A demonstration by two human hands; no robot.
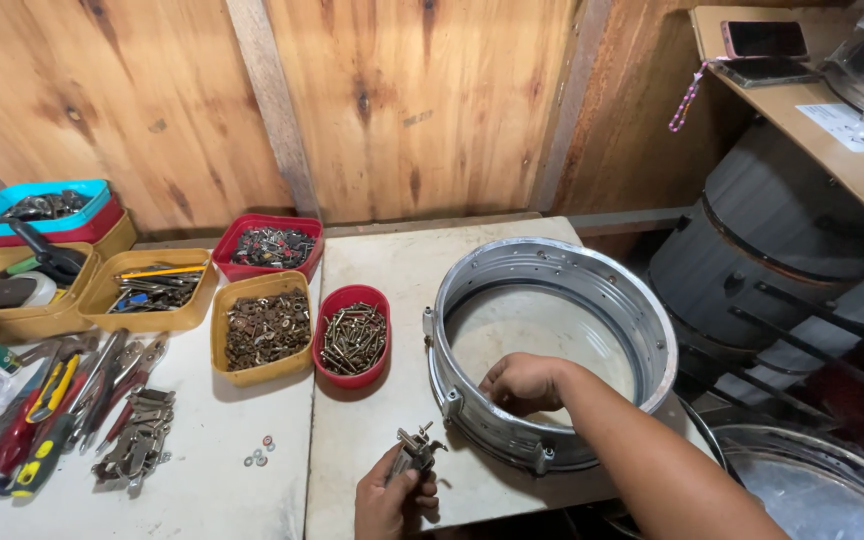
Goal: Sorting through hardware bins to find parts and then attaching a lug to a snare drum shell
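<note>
**Drum shell + lug hardware**

Drum shell (pixel 552 350): shiny metal hoop, open both ends, lying flat on the tabletop's right half, small lugs spaced round its outer wall. Lug parts (pixel 415 450): bundle of small grey metal brackets with screws, held upright just off the shell's near-left edge.

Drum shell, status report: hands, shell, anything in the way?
Left hand shut on metal lugs. Right hand inside drum shell, at near wall. Nothing blocking.
</note>
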